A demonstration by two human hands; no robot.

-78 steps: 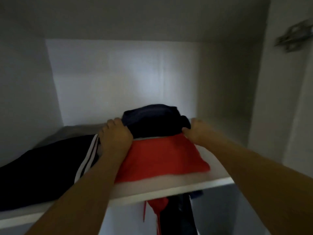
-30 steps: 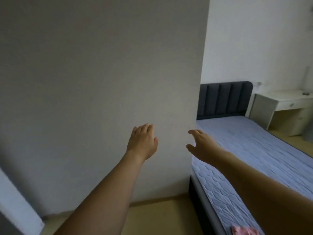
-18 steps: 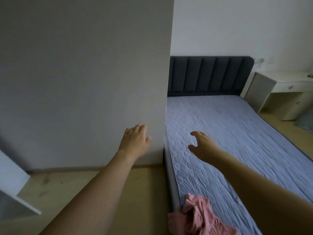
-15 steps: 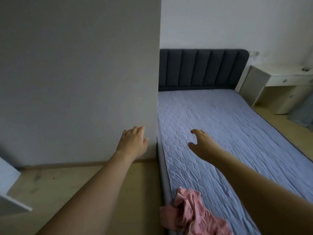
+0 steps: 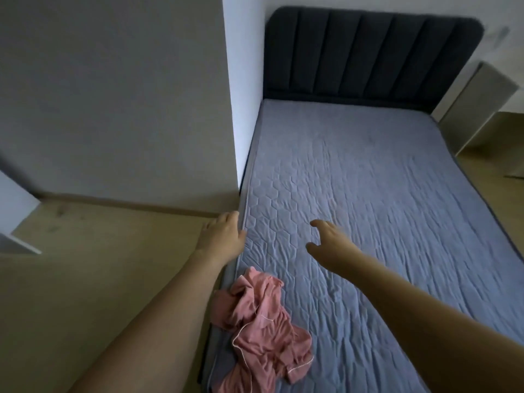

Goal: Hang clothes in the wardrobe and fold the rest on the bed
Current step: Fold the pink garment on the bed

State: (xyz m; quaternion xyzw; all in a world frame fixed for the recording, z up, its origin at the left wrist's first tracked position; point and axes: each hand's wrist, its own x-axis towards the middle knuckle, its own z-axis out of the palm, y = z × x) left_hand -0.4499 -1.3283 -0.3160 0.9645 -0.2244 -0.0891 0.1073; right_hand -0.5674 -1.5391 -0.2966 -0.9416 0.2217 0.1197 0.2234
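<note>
Both arms out in front, reaching over the near-left part of the bed (image 5: 382, 194). Neither hand holds anything.

Left hand (image 5: 222, 236): palm down, fingers straight and together, over the bed's left edge where mattress meets floor (image 5: 99, 265). Can't tell if it touches the edge or hangs just above it.

Right hand (image 5: 330, 241): above the mattress, well inside the edge, fingers spread and loosely curved, thumb apart from the rest. Wide, relaxed, nothing in it. Looks clear of the cover, though contact is hard to judge from this angle.

Pink garment (image 5: 261, 321): crumpled heap on the bed's near-left corner, right at the edge, thin light piping along some hems. Sits below and between the two forearms, closer to the left one. Neither hand touches it.

Bed: grey-blue quilted cover, wrinkled, hexagon stitching. Dark padded headboard (image 5: 368, 52) with vertical channels at the far end.

Wall (image 5: 113, 95): grey, on the left, its corner ending right beside the bed's left side. Light wooden floor in front of it.

Pale cabinet (image 5: 476, 109) right of the headboard, only partly in view. White panel edge (image 5: 14, 217) at far left, cut off by the frame; can't tell what it belongs to.
</note>
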